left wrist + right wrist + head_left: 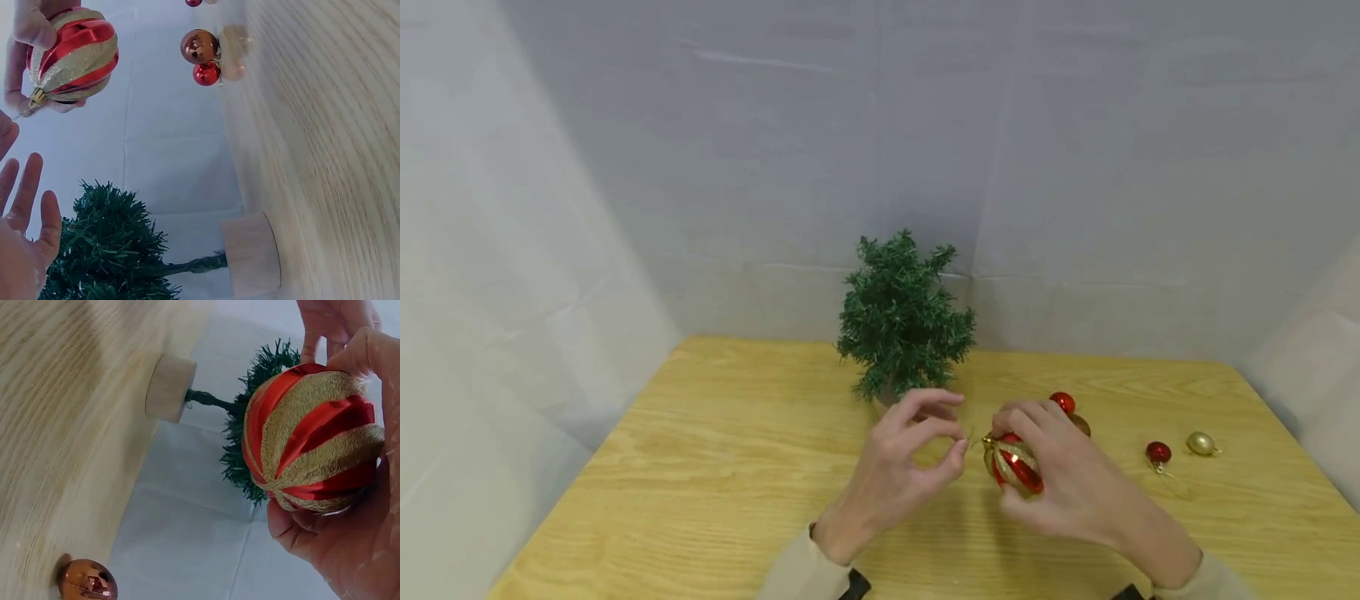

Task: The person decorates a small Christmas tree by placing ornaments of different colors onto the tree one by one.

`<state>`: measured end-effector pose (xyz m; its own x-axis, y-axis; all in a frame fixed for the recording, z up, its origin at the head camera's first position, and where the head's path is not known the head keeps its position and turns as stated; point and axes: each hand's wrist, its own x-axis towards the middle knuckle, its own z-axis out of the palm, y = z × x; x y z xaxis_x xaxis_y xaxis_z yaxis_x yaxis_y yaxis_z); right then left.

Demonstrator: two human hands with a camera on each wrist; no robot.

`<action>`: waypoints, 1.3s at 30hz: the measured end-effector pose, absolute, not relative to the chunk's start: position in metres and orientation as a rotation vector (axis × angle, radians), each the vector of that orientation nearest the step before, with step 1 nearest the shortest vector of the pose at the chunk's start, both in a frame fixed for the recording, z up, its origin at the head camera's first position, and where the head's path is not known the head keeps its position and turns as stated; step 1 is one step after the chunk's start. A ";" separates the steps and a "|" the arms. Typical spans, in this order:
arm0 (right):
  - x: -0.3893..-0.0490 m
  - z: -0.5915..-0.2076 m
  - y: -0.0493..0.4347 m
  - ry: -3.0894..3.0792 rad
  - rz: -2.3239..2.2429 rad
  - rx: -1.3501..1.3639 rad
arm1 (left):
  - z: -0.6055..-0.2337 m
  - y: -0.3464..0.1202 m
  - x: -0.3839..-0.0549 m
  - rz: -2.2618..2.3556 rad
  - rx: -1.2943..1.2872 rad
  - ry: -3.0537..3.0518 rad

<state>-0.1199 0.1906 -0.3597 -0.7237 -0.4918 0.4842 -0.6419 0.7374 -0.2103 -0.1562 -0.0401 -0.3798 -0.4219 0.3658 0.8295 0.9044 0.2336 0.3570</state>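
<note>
A red bauble with gold glitter stripes is held up above the table by my right hand, its fingers and thumb curled round the sides. The gold cap of the bauble points toward my left hand. There, thumb and index fingertip pinch the thin hanging thread at the cap, while the other fingers are spread. Just behind the hands stands a small green artificial Christmas tree on a round wooden base. The right wrist view shows the striped bauble large against the palm.
Beyond my right hand lie a shiny red bauble and a copper bauble, side by side. Farther right on the wooden table are a small dark red bauble and a gold one. Pale cloth hangs behind.
</note>
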 end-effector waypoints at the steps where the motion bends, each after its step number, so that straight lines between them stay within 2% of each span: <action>1: -0.120 -0.361 0.190 -2.528 0.498 0.865 | -0.380 -0.040 -0.156 -1.160 -1.164 -1.905; 16: -0.129 -0.366 0.182 -2.252 0.620 1.001 | -0.390 -0.045 -0.153 -1.183 -1.164 -1.972; 29: -0.128 -0.364 0.181 -2.203 0.532 0.914 | -0.389 -0.045 -0.154 -1.032 -1.164 -2.017; 39: -0.130 -0.366 0.182 -2.151 0.730 0.935 | -0.386 -0.040 -0.155 -1.006 -1.119 -2.005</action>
